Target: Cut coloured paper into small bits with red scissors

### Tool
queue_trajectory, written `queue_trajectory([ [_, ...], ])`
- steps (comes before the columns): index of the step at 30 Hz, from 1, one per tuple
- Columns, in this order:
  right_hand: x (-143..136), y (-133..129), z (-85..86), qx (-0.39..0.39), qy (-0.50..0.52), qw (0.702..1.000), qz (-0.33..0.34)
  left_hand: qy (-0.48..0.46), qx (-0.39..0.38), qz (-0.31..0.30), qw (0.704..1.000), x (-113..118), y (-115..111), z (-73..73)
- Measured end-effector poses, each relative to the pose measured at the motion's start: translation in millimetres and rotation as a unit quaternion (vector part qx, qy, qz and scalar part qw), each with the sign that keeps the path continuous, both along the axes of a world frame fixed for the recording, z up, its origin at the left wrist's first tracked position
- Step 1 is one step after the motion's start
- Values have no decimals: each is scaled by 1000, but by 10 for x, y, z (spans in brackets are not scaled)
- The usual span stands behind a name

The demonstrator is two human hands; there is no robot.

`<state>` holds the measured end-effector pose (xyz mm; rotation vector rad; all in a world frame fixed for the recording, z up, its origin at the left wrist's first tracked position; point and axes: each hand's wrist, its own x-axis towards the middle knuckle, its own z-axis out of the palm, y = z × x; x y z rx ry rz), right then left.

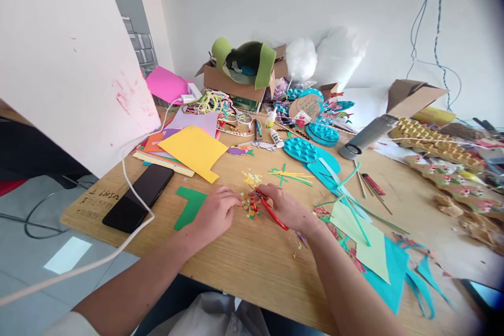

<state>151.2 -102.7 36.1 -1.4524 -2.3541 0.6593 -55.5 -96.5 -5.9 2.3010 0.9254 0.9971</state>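
My right hand (281, 202) grips a pair of scissors (273, 214) with red handles, the blades pointing left over the table. Close to the blades, my left hand (218, 209) has its fingers drawn together; whatever lies between the fingertips is too small to make out. Small colourful paper bits (251, 207), in red, yellow and green, are heaped between both hands. Just beyond them lie pale yellow paper bits (252, 177). Under and beside my left hand rests a green paper piece (189, 207) with a cut-out edge. Yellow and green paper strips (289, 174) lie behind my right hand.
A black phone (138, 198) and a white cable (129, 181) are at the left. Yellow paper (192, 149) tops a stack of coloured sheets. Glue bottles (276, 139), turquoise ovals (300, 150) and a lying metal flask (368, 137) sit farther back. Turquoise paper (389, 273) is at the right.
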Motion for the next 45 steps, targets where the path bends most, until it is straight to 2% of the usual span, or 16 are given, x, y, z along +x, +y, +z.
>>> queue_trajectory([
  [3, -2, 85, -56, -1, -37, 999, -12, -2, 10, 5, 1000, -29, 30, -21],
  [6, 52, 122, -68, 12, -34, 999, -39, -7, 17, 11, 1000, -61, 49, -29],
  [11, 186, -3, -39, 11, 15, 998, -52, -9, 15, 3, 1000, -61, 28, -37],
  [16, 150, -94, -101, -1, -4, 997, -75, 1, 13, -9, 1000, -29, -17, -31],
  [19, 114, -80, -136, 22, 5, 997, -75, 3, 15, -15, 1000, -21, -27, -19],
  [23, 177, -102, -181, 60, 50, 990, -114, -4, 20, -26, 999, -24, -31, -13],
  [26, 229, -129, -246, 63, 32, 988, -139, -2, 17, -31, 999, -23, -43, -29],
  [31, 209, -104, -303, 87, 43, 988, -118, 25, 6, -35, 999, -19, -50, -73],
  [35, 214, -83, -318, 136, 83, 976, -148, 21, 15, -15, 1000, -44, -13, -90],
  [40, 202, -60, -364, 115, 40, 985, -126, -2, 34, 12, 999, -58, 10, -95],
  [45, 196, -79, -331, 131, 79, 981, -117, -10, 66, 23, 997, -38, 1, -94],
])
